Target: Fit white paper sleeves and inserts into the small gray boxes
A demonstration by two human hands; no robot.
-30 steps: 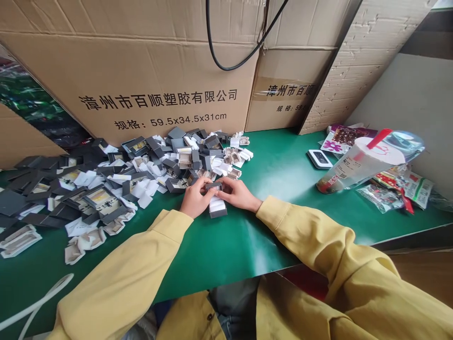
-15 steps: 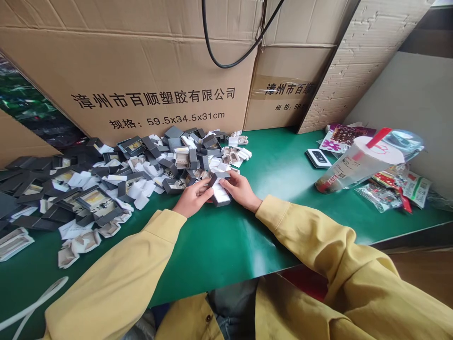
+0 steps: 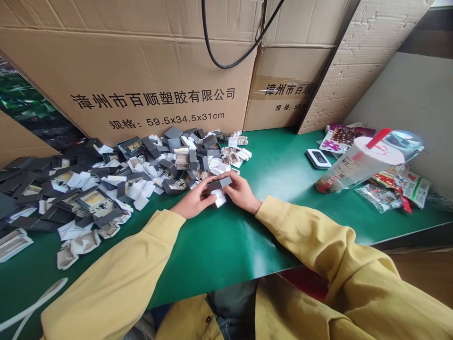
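Both hands meet over the table around a small dark grey box (image 3: pixel 220 183), held just in front of a heap of similar pieces. A white insert (image 3: pixel 220 199) sticks out from the box on the side nearest me. My left hand (image 3: pixel 194 200) is closed at its left, the thumb against the white insert and the fingers partly hidden behind the box. My right hand (image 3: pixel 243 192) grips the right end of the box between thumb and fingers.
A heap of dark grey boxes and white card pieces (image 3: pixel 141 182) covers the green table (image 3: pixel 219 250) at left and back. Large cartons (image 3: pixel 159 71) stand behind. To the right are a drink cup (image 3: pixel 361 163), a small white device (image 3: pixel 318 158) and snack wrappers (image 3: pixel 385 193).
The box has been tilted between my hands; its dark side now faces up, and the white insert sticks out below it. Both arms stay nearly in place.
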